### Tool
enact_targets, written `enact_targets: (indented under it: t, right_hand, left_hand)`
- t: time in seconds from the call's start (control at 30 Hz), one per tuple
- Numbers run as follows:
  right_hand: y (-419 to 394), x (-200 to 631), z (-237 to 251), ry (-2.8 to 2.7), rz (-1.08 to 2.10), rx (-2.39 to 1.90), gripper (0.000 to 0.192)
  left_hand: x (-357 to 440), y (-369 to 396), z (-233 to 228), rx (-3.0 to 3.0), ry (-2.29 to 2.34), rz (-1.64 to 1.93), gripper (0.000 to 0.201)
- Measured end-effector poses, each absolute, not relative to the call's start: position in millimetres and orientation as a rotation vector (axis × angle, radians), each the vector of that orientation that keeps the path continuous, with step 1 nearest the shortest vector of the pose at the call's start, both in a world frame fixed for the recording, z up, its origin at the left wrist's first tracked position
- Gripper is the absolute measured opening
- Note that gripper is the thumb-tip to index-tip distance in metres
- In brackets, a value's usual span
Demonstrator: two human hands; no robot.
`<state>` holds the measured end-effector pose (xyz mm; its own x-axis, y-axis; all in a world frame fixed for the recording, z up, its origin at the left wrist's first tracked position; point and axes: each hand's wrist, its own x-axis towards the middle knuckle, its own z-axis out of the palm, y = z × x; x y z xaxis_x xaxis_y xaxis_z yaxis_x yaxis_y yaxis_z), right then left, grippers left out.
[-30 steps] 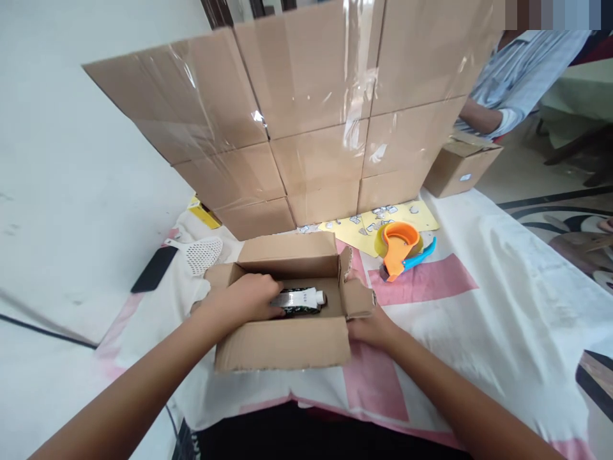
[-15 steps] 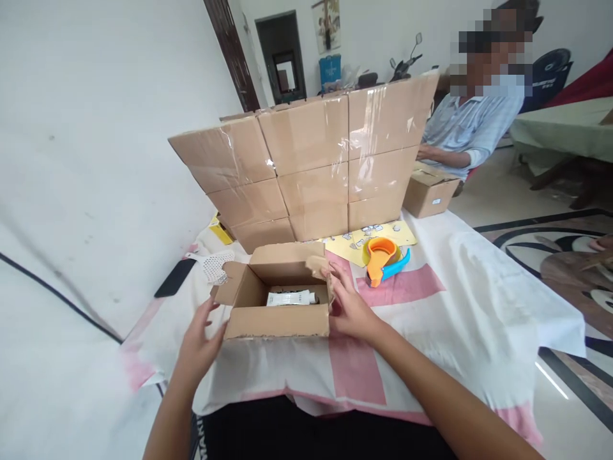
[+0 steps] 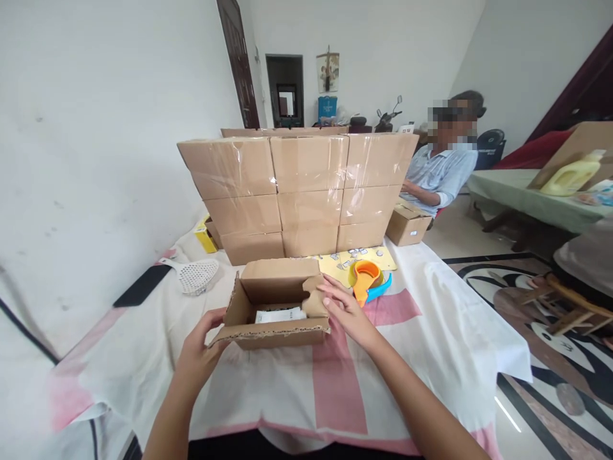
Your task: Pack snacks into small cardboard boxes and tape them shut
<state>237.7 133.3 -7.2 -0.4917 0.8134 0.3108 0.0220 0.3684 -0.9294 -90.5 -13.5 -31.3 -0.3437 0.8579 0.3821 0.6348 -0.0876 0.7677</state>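
Cardboard box (image 3: 280, 340), lower centre: left hand (image 3: 201, 340) gripping, I seemingly fold a flap (image 3: 313, 300), right hand (image 3: 349, 313) unclenched; next needs pressure.

My head carries the camera: it looks forward and down across the white-and-pink cloth-covered desk (image 3: 431, 332), with the open brown cardboard box (image 3: 282, 338) close at six o'clock and the far white wall (image 3: 383, 64) at twelve.

2 bare hands (image 3: 200, 342), 2 uncovered forearms (image 3: 167, 396), black clothing (image 3: 227, 447) below
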Motion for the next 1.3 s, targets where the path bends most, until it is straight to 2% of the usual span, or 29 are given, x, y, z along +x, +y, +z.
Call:
enact_targets:
  t: [0.03, 0.1, 0.17, 0.27, 0.4, 0.53, 0.6, 0.67, 0.77, 0.87, 0.93, 1.03, 1.17, 1.3]
  right_hand:
    - [133.8, 233.8, -6.9, -1.762, 1.240, -0.769, 0.035]
    - [136.3, 227.0, -2.0, -1.680, 1.274, -0.793, 0.038]
    - [142.0, 220.8, 8.6, -1.577, 1.348, -0.778, 0.053]
    - [155.7, 211.5, 30.5, -1.331, 1.639, -0.854, 0.070]
    - [169.1, 203.6, 48.8, -1.102, 1.848, -0.884, 0.060]
    - [168.4, 206.5, 37.7, -1.203, 1.729, -0.708, 0.040]
    - [165.6, 209.6, 28.7, -1.340, 1.670, -0.663, 0.039]
    - [162.2, 212.0, 23.2, -1.453, 1.567, -0.647, 0.046]
    - [154.5, 213.7, 23.7, -1.606, 1.147, -0.679, 0.049]
    - [142.5, 215.0, 29.1, -1.861, 0.668, -0.599, 0.028]
    - [133.8, 216.3, 32.2, -2.013, 0.505, -0.519, 0.021]
    - [123.8, 218.9, 36.4, -2.038, 0.445, -0.397, 0.023]
    - [121.7, 223.7, 42.3, -2.040, 0.595, -0.180, 0.029]
    - [130.0, 227.7, 38.2, -2.168, 0.591, -0.305, 0.035]
  left_hand:
    - [-91.1, -15.0, -32.8, 1.663, 1.960, 1.413, 0.040]
    - [-89.1, -15.8, -31.9, 1.705, 1.975, 1.445, 0.039]
    - [-82.1, -12.9, -25.9, 1.667, 2.036, 1.481, 0.040]
    - [-67.1, -3.1, -12.9, 1.409, 2.214, 1.406, 0.042]
    - [-52.5, 10.2, -3.5, 1.088, 2.214, 1.413, 0.044]
    - [-41.2, 12.1, -5.6, 1.249, 2.310, 1.564, 0.046]
    - [-35.2, 10.2, -6.8, 1.249, 2.371, 1.637, 0.047]
    - [-30.9, 8.4, -7.5, 1.207, 2.367, 1.671, 0.048]
    - [-30.4, 6.2, -8.6, 1.262, 2.295, 1.687, 0.049]
    - [-35.0, 2.7, -9.8, 1.393, 2.231, 1.700, 0.048]
    - [-38.4, -0.5, -10.3, 1.463, 2.213, 1.690, 0.049]
    - [-42.7, -4.9, -11.7, 1.536, 2.175, 1.673, 0.049]
    - [-47.2, -6.3, -15.2, 1.604, 2.049, 1.669, 0.050]
    - [-49.5, -2.9, -18.1, 1.656, 1.961, 1.688, 0.050]
